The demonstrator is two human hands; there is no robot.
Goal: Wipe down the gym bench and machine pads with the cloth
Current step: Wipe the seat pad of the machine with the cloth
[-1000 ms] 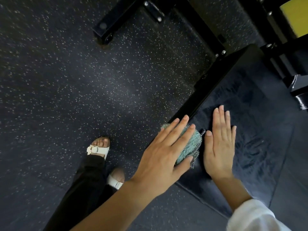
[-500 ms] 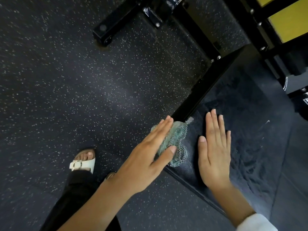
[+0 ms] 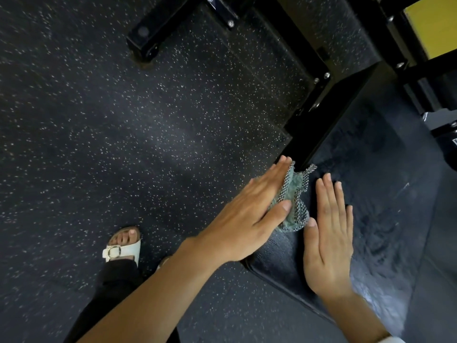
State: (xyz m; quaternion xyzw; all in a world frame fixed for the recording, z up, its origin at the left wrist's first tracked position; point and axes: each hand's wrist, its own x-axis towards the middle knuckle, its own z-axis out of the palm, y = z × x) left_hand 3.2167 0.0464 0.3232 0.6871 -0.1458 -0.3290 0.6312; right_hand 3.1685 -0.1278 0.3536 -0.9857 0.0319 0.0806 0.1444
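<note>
Where the bench pad [image 3: 383, 181] meets its left edge, the cloth [image 3: 295, 194] is pressed under the left hand [image 3: 247, 219], fingers straight, thumb laid along it. The right hand [image 3: 329, 241] lies flat and open on the pad top, just beside the cloth. Speckled rubber floor [image 3: 123, 120] surrounds the bench. A black bolted steel frame [image 3: 296, 33] runs behind it, with a yellow panel [image 3: 435, 28] at upper right. A white buckled sandal [image 3: 123, 248] stands near the pad's near corner. The cloth is crumpled, teal, with a checked mesh face.
</note>
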